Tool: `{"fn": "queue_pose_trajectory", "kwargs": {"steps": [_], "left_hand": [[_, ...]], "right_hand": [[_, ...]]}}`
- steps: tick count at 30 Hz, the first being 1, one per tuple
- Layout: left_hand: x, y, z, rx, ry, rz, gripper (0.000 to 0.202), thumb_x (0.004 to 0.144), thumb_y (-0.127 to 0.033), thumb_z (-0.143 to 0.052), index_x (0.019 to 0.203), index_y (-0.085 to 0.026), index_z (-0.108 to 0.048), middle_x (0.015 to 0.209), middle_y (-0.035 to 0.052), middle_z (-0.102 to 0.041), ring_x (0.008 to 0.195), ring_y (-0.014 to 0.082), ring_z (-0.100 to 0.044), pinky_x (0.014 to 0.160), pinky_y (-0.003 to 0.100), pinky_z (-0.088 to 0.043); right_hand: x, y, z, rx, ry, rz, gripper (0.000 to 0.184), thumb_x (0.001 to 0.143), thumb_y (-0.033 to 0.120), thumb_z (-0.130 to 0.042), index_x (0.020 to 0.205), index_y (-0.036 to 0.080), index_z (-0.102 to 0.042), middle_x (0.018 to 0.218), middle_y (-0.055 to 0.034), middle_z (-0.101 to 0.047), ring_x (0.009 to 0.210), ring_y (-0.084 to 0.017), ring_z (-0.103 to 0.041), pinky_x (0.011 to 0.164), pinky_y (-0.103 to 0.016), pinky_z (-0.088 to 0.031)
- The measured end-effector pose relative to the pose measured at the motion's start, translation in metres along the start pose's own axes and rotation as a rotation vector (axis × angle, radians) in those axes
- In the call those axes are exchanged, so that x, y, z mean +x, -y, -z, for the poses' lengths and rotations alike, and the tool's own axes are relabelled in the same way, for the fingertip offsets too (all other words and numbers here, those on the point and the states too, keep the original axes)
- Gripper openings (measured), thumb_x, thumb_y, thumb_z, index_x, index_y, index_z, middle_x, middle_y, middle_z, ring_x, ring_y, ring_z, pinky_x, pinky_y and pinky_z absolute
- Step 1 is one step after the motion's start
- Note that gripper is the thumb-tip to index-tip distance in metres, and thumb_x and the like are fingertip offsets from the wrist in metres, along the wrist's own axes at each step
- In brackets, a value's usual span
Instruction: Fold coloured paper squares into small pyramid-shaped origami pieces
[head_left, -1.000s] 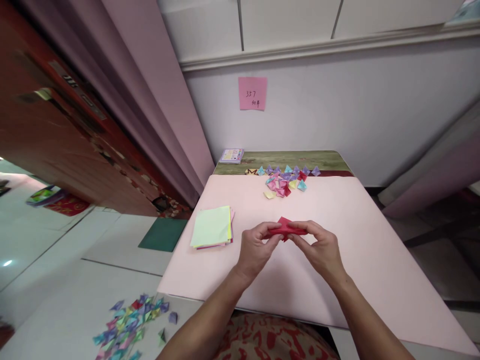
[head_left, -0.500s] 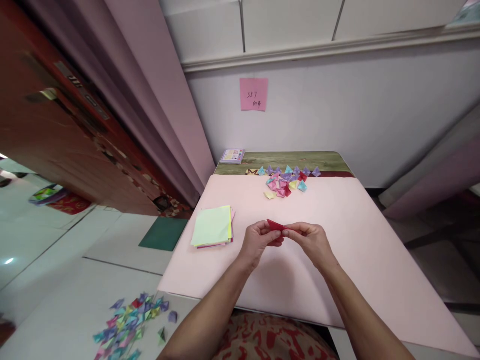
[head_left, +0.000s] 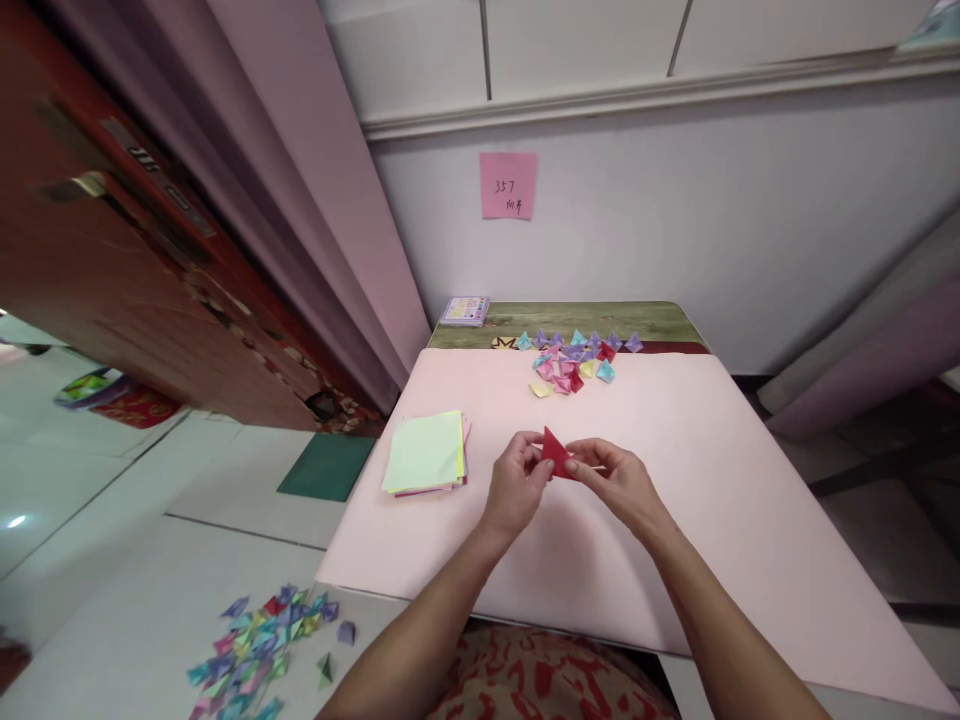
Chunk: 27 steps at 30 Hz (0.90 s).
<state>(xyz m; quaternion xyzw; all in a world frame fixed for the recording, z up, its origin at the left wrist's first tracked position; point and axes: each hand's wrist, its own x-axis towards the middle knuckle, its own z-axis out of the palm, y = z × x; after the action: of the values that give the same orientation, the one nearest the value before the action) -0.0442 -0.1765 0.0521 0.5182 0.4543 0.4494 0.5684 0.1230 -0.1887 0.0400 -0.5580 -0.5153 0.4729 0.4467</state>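
A red paper folded into a triangle (head_left: 556, 455) is held up over the pink-covered table (head_left: 675, 560). My left hand (head_left: 517, 480) pinches its lower left edge between thumb and fingers. On the other side, my right hand (head_left: 615, 480) is closed on the lower right corner, thumb in front. Left of my hands lies a stack of square paper sheets (head_left: 424, 452), pale green on top. Beyond them, a cluster of small folded paper pieces (head_left: 562, 368) in pink, purple, blue, yellow and red sits near the far edge of the cover.
A small stack of cards (head_left: 465, 311) lies at the table's far left corner. Many folded paper pieces (head_left: 259, 645) are heaped on the floor at lower left. A green mat (head_left: 328, 467) lies by the red door (head_left: 187, 260). A pink note (head_left: 508, 185) is on the wall.
The red paper has turned so that its triangular face shows and one point stands up. Both hands have shifted slightly around it, still gripping.
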Motion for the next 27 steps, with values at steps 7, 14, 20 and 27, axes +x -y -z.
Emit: {"fn": "queue_pose_trajectory", "kwargs": {"steps": [7, 14, 20, 27], "left_hand": [[-0.008, -0.004, -0.002, 0.050, 0.139, 0.057, 0.022, 0.074, -0.023, -0.067, 0.094, -0.018, -0.060, 0.061, -0.0040, -0.058, 0.057, 0.0116, -0.055, 0.058, 0.024, -0.041], [-0.004, 0.001, -0.002, 0.000, 0.097, 0.175, 0.015, 0.073, -0.029, -0.068, 0.074, -0.015, -0.063, 0.061, 0.0011, -0.061, 0.054, 0.0111, -0.054, 0.054, 0.024, -0.043], [0.006, 0.006, 0.007, -0.237, 0.096, 0.264, 0.029, 0.070, -0.039, -0.075, 0.079, -0.013, -0.065, 0.065, 0.0031, -0.064, 0.052, 0.0101, -0.054, 0.050, 0.022, -0.038], [0.017, 0.000, 0.017, -0.387, 0.168, 0.324, 0.034, 0.068, -0.037, -0.079, 0.088, -0.012, -0.068, 0.058, 0.0025, -0.062, 0.050, 0.0094, -0.052, 0.051, 0.022, -0.037]], "right_hand": [[0.004, 0.008, -0.009, 0.127, -0.072, -0.059, 0.037, 0.071, 0.053, -0.077, 0.072, 0.017, -0.070, 0.062, -0.0027, -0.066, 0.055, -0.015, -0.056, 0.052, -0.027, -0.043], [0.009, 0.018, -0.012, 0.250, -0.118, -0.053, 0.037, 0.072, 0.054, -0.076, 0.071, 0.018, -0.068, 0.064, -0.0017, -0.064, 0.058, -0.015, -0.057, 0.057, -0.027, -0.046], [0.015, 0.023, -0.006, 0.337, -0.080, -0.149, 0.043, 0.071, 0.057, -0.075, 0.088, 0.018, -0.072, 0.073, -0.0034, -0.069, 0.059, -0.014, -0.059, 0.057, -0.026, -0.048], [0.014, 0.026, -0.006, 0.416, 0.156, -0.250, 0.040, 0.067, 0.053, -0.080, 0.081, 0.016, -0.072, 0.066, -0.0029, -0.068, 0.054, -0.012, -0.055, 0.055, -0.025, -0.044]]}}
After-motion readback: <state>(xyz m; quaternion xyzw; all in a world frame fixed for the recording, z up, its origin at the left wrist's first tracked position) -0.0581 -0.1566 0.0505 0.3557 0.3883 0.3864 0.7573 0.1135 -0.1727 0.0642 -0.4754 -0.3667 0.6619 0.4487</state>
